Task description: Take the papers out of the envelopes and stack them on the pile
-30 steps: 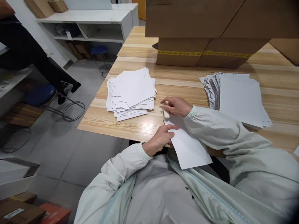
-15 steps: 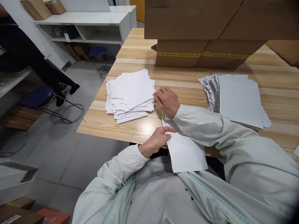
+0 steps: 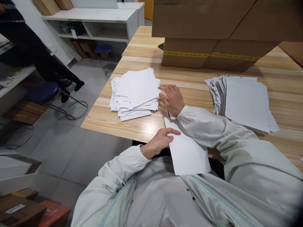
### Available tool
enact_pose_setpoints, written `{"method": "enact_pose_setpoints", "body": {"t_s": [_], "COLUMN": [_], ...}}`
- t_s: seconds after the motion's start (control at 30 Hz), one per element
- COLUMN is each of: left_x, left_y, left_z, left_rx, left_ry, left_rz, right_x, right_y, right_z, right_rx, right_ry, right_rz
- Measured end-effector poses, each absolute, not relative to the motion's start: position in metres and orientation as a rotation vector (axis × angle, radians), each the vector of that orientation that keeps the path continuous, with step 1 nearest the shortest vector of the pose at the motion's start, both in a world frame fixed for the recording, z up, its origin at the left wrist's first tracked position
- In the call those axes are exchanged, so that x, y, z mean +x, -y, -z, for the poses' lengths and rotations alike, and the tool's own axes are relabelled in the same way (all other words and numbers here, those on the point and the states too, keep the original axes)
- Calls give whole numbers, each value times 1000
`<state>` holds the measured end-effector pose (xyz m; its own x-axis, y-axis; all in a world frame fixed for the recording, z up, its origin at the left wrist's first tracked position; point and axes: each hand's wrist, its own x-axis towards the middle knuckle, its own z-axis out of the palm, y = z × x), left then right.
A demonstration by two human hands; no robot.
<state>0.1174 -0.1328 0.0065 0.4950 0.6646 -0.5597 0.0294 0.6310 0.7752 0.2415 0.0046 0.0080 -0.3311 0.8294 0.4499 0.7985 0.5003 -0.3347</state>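
Note:
My left hand [image 3: 161, 141] pinches a white sheet of paper [image 3: 189, 154] by its left edge, thumb and index finger on top. The sheet reaches from the table's front edge down over my lap. My right hand [image 3: 173, 99] is above the table, fingers apart, its fingertips at the right edge of a loose stack of papers [image 3: 139, 88]. Nothing shows between those fingers. Partly hidden under my right wrist is a small pale object [image 3: 171, 116] that I cannot make out. Farther right lies a second fanned stack of papers [image 3: 246, 101] with dark marks along its left edges.
Large cardboard boxes [image 3: 189, 53] with yellow tape stand at the back of the wooden table [image 3: 113, 126]. A dark flat object [image 3: 161, 46] lies beside them. Left of the table are blue stools [image 3: 44, 92], a person in dark clothes [image 3: 40, 50], white shelving [image 3: 94, 15] and boxes [image 3: 21, 208].
My right hand's fingers have lifted and spread slightly at the left stack's edge. My left hand keeps its hold on the sheet. The view has shifted a little.

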Motion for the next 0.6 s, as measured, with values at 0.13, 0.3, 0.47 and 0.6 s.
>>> {"method": "enact_pose_setpoints", "body": {"t_s": [0.13,0.3,0.47,0.6], "left_x": [92,58,55,71], "left_y": [165,203,201,183], "left_z": [-20,-44,-44,-40], "left_rx": [1032,1362,1604,1663], "left_ry": [-997,-1094,-1140,-1063], "left_rz": [-556,-727,-990,-1031], "right_x": [280,334,329,322], "right_y": [18,99,175,199], "right_z": [-50,-74,-35,-20], "right_rx": [-1289,-1408,-1315,-1708], "right_ry": [2019,1824,1596,1312], "right_rz": [-116,-444,-1322,-1071]}}
